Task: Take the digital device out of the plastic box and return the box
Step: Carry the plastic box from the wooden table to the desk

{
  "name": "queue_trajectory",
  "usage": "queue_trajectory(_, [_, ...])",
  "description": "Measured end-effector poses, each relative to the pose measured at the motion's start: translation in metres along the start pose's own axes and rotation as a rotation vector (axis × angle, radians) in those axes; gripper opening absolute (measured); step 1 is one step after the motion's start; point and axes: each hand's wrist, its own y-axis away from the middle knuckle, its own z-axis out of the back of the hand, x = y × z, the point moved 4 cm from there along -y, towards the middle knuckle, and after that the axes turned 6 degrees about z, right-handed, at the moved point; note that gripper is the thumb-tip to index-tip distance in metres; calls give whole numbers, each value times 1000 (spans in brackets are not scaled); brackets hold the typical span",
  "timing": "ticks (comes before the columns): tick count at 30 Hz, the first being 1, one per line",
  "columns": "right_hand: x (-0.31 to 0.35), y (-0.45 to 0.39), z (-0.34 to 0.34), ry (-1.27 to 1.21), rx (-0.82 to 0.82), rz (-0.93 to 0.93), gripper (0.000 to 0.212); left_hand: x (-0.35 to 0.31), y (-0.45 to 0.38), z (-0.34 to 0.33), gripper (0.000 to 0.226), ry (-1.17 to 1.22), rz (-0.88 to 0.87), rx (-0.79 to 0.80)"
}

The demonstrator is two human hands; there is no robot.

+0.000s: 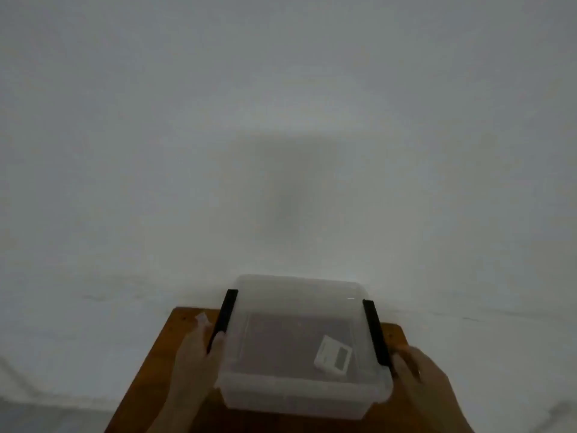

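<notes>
Clear lidded plastic box (299, 345) on brown wooden desk (150, 379), gripped at black side latches by left hand (195, 360) and right hand (418, 370); white rectangular digital device (333, 354) inside, right. Desk margins narrow.

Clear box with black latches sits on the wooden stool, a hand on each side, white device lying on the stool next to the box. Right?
Not quite. The white device is inside the clear box, visible through the lid near the right side, not on the wooden stool next to it. The head view shows this. The rest holds: black latches, left hand and right hand at its sides.
</notes>
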Motion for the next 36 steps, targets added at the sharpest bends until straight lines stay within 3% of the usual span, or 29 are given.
queue_trajectory(4, [37, -39, -37, -20, 101, -39, 24, -14, -29, -16, 20, 73, 98, 118])
queue_trajectory(7, [24, -35, -51, 18, 124, -82, 18, -5, -37, -23, 27, 24, 94, 110])
queue_trajectory(12, [30, -15, -36, 82, 96, 23, 29, 17, 6, -9, 10, 98, 147, 43])
queue_trajectory(16, [54, 23, -36, 101, 187, 181, 35, 43, 88, 30, 24, 166, 187, -137])
queue_trajectory(18, [73, 45, -53, 91, 306, 246, 35, 67, 136, 59, 19, 224, 258, -249])
queue_trajectory(21, [101, 77, -90, 61, 498, 365, 47, 107, 200, 94, 47, 317, 393, -415])
queue_trajectory(23, [126, 108, -127, 35, 643, 455, 61, 136, 248, 119, 51, 401, 477, -595])
queue_trajectory(28, [184, 197, -217, -8, 986, 578, 48, 213, 343, 160, 40, 505, 645, -946])
queue_trajectory(36, [255, 393, -363, 59, 1318, 789, 46, 335, 464, 251, 50, 617, 839, -1330])
